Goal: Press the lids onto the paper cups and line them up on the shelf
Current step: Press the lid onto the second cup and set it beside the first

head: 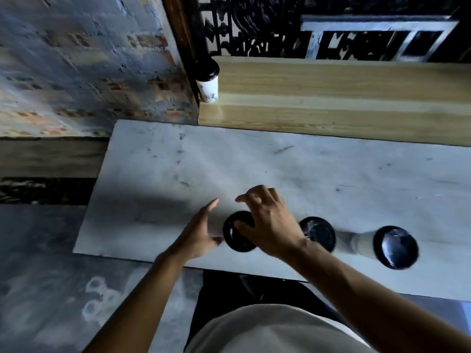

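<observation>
On the pale marbled desk [158, 159], three paper cups stand in a row near its front edge, each under a round black lid. The right hand [270, 225] covers the leftmost lid [235, 236], fingers spread over its rim; the left hand [197, 234] sits beside it, fingers loosely open, thumb touching. The middle cup [321, 234] is half hidden by the wrist. The right cup [395, 247] shows a glossy lid. Farther off, one lidded white cup [208, 81] stands at the wooden shelf's [331, 93] left end.
</observation>
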A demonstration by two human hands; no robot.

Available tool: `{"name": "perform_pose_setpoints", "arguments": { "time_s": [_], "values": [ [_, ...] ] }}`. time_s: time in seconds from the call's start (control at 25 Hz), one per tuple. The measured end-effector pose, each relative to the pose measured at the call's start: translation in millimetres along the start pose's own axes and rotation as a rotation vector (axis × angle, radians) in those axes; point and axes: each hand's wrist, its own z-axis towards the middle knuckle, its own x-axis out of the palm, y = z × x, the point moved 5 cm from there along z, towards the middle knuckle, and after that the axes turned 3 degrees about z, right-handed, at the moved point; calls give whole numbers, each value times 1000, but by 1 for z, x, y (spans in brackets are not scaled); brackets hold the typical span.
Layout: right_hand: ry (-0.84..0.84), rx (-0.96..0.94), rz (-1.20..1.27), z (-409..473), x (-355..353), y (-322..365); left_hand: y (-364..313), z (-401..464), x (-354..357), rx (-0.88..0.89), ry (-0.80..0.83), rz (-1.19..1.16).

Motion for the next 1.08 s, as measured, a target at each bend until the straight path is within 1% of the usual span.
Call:
{"name": "perform_pose_setpoints", "arguments": {
  "time_s": [0.12,0.24,0.32,0.4,0.48,0.56,0.68,0.8,0.88,0.96,1.08],
  "values": [
    [57,-39,-82,-18,11,-5,-13,-3,28,-65,44,-50],
    [130,-28,-113,-27,19,-9,-26,0,39,-23,-2,-89],
    [125,-8,-90,-27,20,-12,-30,-3,41,-8,-28,-102],
    [116,17,-31,-27,20,-11,-38,-12,36,8,-42,-107],
    [125,50,73,-28,13,-7,-45,-25,28,108,-76,-191],
    [82,128,219,-28,-1,-2,-57,-40,13,179,-117,-200],
    [-75,279,504,-24,-22,7,-74,-57,-12,170,-181,-51],
    [-175,268,624,-22,-36,23,-104,-64,-37,145,-241,182],
    [-232,283,720,-23,-39,32,-124,-66,-49,188,-316,352],
    [-314,306,762,-24,-37,33,-136,-72,-55,239,-389,499],
    [-459,328,840,-28,-32,33,-143,-78,-55,290,-421,627]
  ]
}}
